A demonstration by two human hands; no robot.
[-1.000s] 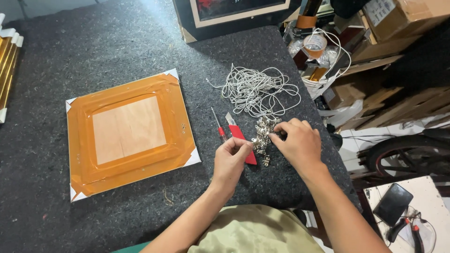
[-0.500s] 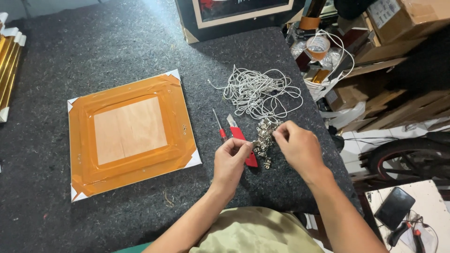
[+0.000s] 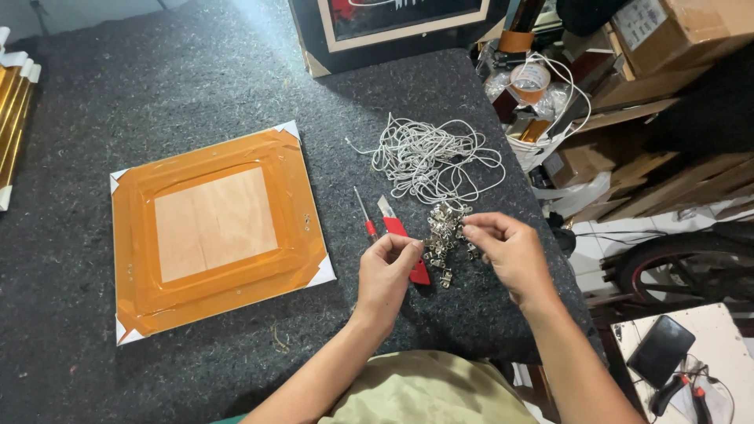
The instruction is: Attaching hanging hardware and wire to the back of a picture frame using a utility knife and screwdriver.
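A pile of small silver metal clips lies on the dark felt table. My right hand pinches at the pile's right edge, thumb and forefinger closed on one clip. My left hand rests just left of the pile with its fingertips pinched together; nothing shows between them. Part of a red utility knife lies under that hand. A thin red-handled screwdriver sits beside the knife. A tangle of white cord lies behind the clips.
A picture frame back sealed with orange tape lies face down at the left. A dark framed picture leans at the far edge. Gold mouldings lie far left. Cardboard boxes, tape rolls and clutter stand past the table's right edge.
My right hand's fingers have drawn slightly back from over the clip pile to its right edge. My left hand has barely moved.
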